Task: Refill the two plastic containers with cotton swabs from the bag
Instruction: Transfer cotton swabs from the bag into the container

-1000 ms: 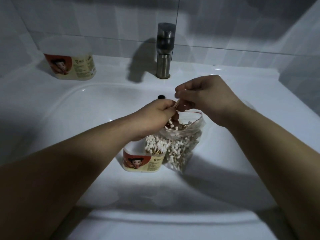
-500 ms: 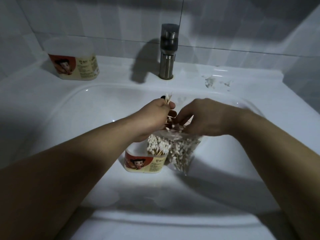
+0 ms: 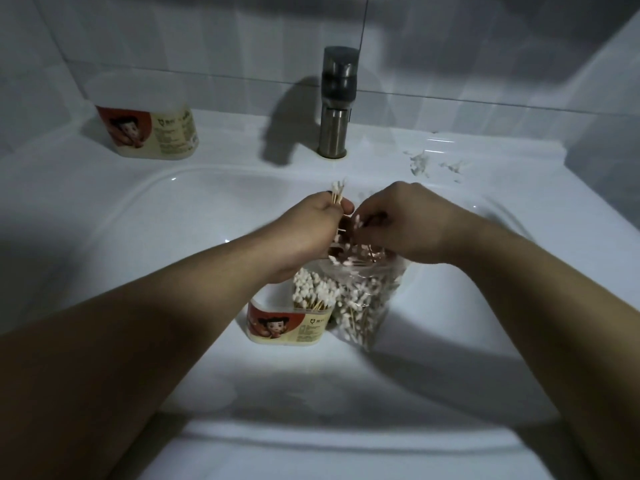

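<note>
A clear plastic bag (image 3: 363,303) full of cotton swabs stands in the white sink basin (image 3: 166,244). Beside it on the left stands a small plastic container (image 3: 284,325) with a red cartoon label, its right part packed with upright swabs. My left hand (image 3: 311,230) grips a small bundle of cotton swabs (image 3: 337,194) whose white tips stick up above the fingers. My right hand (image 3: 405,223) reaches into the bag's mouth and pinches a few swabs there. A second, same-labelled container (image 3: 152,135) sits on the ledge at the back left; its contents are hard to make out.
A steel faucet (image 3: 336,102) stands at the back middle of the ledge. Small white scraps (image 3: 420,164) lie on the ledge at the back right. Tiled walls enclose the sink at the back and on both sides.
My right hand has come down from above the bag into its mouth. My left hand now holds a bundle of swabs with tips sticking up.
</note>
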